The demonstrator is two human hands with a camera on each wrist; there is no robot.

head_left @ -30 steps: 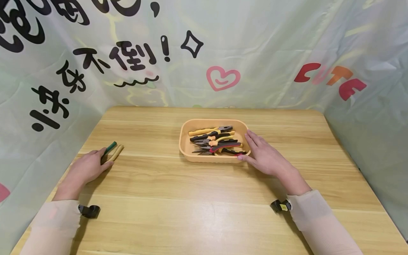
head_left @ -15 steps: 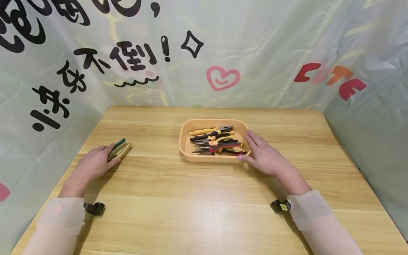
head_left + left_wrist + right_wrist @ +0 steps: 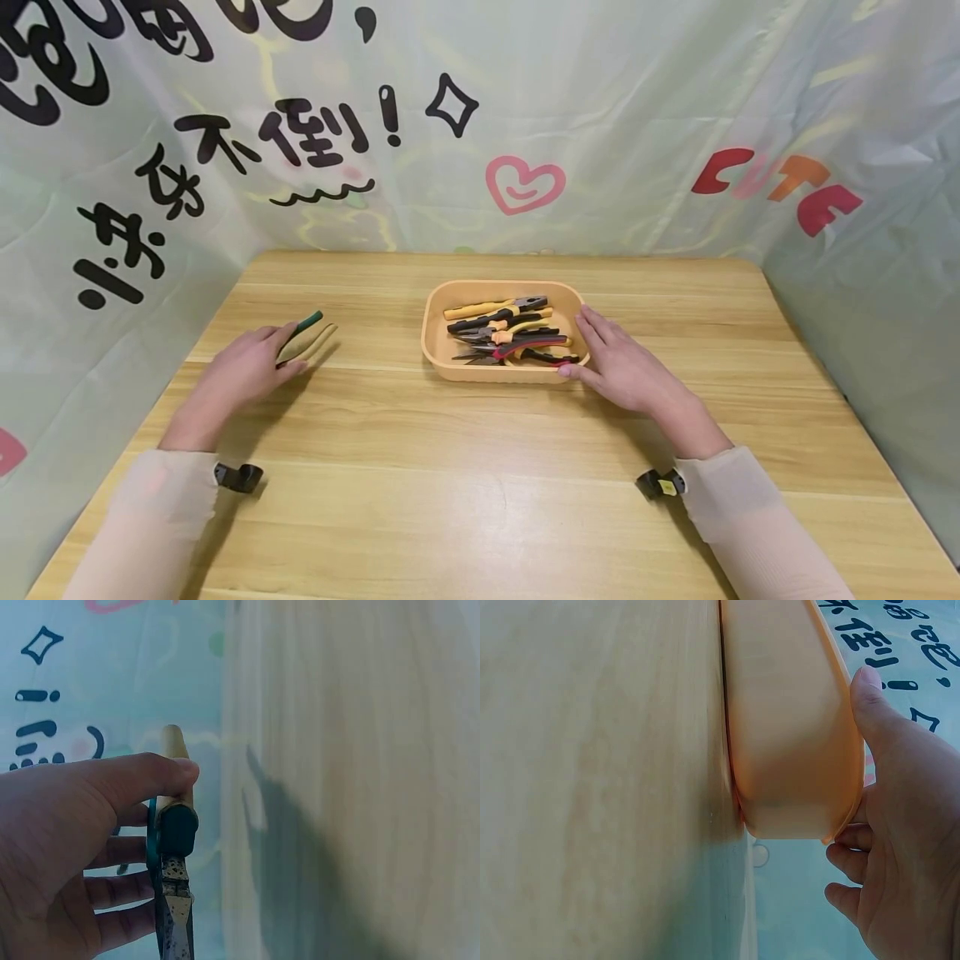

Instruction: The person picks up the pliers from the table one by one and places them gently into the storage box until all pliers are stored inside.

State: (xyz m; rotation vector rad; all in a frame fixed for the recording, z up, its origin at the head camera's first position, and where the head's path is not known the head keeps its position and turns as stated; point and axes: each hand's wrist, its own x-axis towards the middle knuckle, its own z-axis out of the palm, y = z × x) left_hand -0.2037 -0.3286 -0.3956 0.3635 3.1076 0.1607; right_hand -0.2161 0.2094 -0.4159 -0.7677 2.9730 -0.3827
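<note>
My left hand [image 3: 251, 362], at the left of the table, holds a pair of pliers [image 3: 309, 322] with one green and one yellowish handle. In the left wrist view, its thumb lies across the yellowish handle, and the speckled metal of the pliers [image 3: 177, 900] runs down out of the frame. An orange plastic bin [image 3: 495, 375] stands at the table's middle back. My right hand [image 3: 626, 367] rests on the bin's right end, thumb on the front rim and fingers fairly straight along the side. Inside the bin lie several pliers [image 3: 510, 329] with yellow, black and red handles.
The wooden table [image 3: 450, 483] has a printed cloth [image 3: 600, 100] hanging behind it and at both sides. A black wrist camera [image 3: 238, 477] sits at the left cuff, another wrist camera [image 3: 660, 484] at the right cuff.
My left hand has moved right and toward the back with the pliers in it, and their shadow has shifted too. The right hand and the bin have stayed put.
</note>
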